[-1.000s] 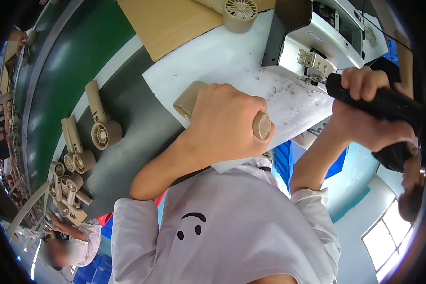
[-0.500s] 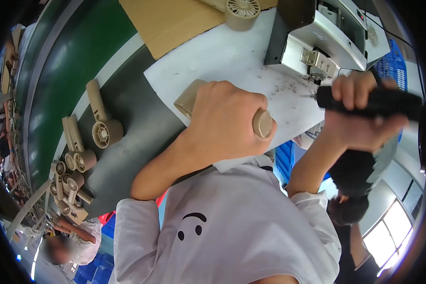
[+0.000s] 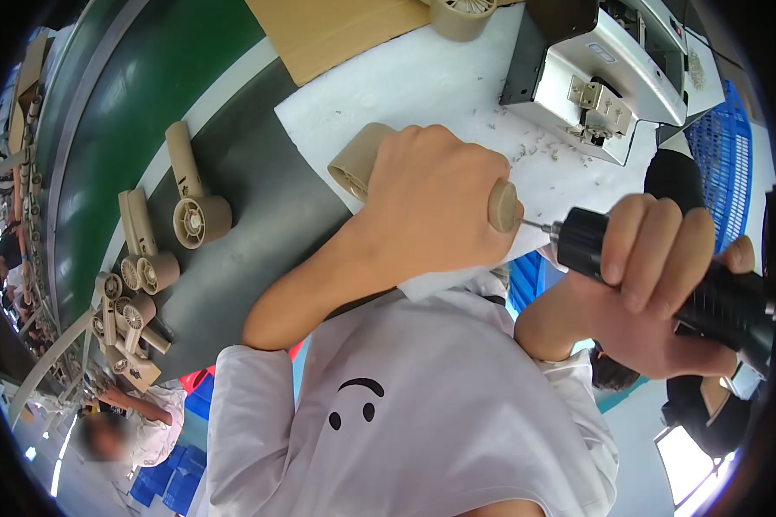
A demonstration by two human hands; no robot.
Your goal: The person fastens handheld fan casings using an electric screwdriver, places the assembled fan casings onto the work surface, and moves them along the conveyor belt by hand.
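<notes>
My left hand (image 3: 444,202) is wrapped around the handle of a beige handheld fan (image 3: 353,165). The fan's round head sticks out on the left of the fist and the handle's end on the right; the rest is hidden by my fingers. In my right hand (image 3: 660,258) is a black electric screwdriver (image 3: 583,244), held nearly level. Its thin bit points left and reaches the end of the fan's handle; whether a screw sits at the tip cannot be made out.
A silver screw feeder (image 3: 608,65) stands on a white sheet (image 3: 431,82) strewn with small screws. Several beige fans (image 3: 202,221) lie at the left beside a green conveyor belt (image 3: 147,103). Cardboard (image 3: 336,34) and another fan (image 3: 463,19) are at the back. Other people are nearby.
My right hand has brought the screwdriver down from beside the feeder, and its bit is now at the end of the fan's handle. My left hand has turned the handle's end slightly toward the right.
</notes>
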